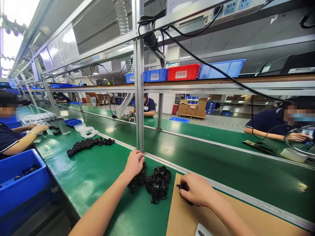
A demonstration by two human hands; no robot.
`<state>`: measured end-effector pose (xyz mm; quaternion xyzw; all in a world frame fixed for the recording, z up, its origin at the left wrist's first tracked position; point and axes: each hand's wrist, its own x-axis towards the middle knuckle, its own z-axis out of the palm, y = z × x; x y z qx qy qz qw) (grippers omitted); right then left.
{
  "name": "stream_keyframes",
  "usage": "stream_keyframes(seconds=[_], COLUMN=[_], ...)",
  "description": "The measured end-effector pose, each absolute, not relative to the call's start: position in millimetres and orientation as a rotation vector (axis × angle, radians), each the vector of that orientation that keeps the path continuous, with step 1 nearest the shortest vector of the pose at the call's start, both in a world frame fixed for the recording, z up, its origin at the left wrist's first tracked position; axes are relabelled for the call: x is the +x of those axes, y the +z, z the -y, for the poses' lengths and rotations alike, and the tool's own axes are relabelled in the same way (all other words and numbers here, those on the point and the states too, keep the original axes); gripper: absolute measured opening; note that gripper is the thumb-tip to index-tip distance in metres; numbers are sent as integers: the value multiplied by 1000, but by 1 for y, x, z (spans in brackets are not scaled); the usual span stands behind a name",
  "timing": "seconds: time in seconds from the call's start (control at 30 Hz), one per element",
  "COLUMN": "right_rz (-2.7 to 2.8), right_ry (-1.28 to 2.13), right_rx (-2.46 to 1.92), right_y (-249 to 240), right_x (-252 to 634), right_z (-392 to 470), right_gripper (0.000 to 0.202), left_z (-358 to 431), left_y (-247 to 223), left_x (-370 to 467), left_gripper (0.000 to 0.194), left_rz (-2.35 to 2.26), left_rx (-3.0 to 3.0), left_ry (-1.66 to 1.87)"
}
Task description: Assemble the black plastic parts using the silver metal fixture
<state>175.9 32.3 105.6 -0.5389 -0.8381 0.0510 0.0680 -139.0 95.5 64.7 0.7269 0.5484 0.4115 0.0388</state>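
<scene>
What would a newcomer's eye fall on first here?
Probably the bare left hand at piles of small glossy black parts on the green worktop, and the bare right hand holding another black part over a flat brown sheet. Then the red plastic bin, between blue plastic bins on the shelf above.

I wear the camera on my head, looking forward and down over the green bench (pixel 98 177). It sits close above my left hand (pixel 134 163), lower middle of the frame, and right hand (pixel 198 188), lower right; ceiling lights (pixel 11 42) show upper left.
</scene>
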Motion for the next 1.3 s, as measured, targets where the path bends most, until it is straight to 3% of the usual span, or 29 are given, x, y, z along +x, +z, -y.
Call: stream_keyframes(seconds=[0.23, 0.43, 0.5, 0.6, 0.67, 0.97, 1.07, 1.2, 1.3], right_rz=[2596, 2794, 2823, 2843, 2823, 2805, 2685, 2169, 1773], right_ry=[-64, -345, -357, -355, -359, -329, -122, 521, 1010], right_rx=[-1444, -1049, -1018, -1032, -1048, -1148, -1215, -1182, -963], right_y=[94, 63, 60, 61, 61, 59, 74, 95, 99], right_x=[165, 134, 132, 135, 138, 141, 146, 162, 175], right_z=[-28, -29, -30, -30, -30, -31, -30, -35, -44], right_gripper=[21, 75, 66, 30, 16, 24, 25, 24, 33], left_z=[-104, -108, -109, -107, -107, -108, -112, -107, -88], left_y=[46, 37, 37, 38, 37, 39, 41, 48, 55], left_x=[-141, -138, -138, -136, -135, -130, -133, -129, -112], left_gripper=[33, 51, 45, 39, 40, 29, 27, 37, 39], left_rz=[-1853, -2001, -2018, -2041, -2076, -2240, -2186, -1744, -1342], left_rx=[2257, 2267, 2285, 2314, 2312, 2254, 2322, 2258, 1965], left_ry=[870, 618, 588, 569, 552, 495, 630, 1067, 1175])
